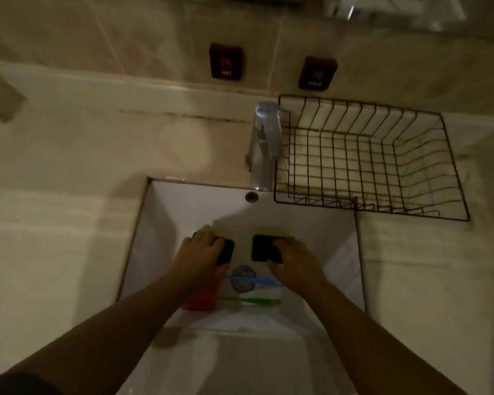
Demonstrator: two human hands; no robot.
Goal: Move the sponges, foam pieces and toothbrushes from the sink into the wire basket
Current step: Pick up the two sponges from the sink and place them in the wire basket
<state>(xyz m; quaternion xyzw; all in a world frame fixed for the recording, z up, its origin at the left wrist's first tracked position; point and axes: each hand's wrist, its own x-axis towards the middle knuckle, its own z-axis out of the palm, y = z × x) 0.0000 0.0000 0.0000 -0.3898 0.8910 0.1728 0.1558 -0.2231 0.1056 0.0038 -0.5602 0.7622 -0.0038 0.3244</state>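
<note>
— Both hands in the sink (166, 212)?
— Yes. My left hand (203, 252) grips one dark sponge (226, 250), my right hand (293, 258) the other sponge (264, 248).
— And the wire basket (368, 158)?
— Up right, beside the tap (264, 143).

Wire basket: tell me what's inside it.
Nothing shows inside the basket; only the counter is visible through its wires. The faucet covers its near-left corner.
</note>
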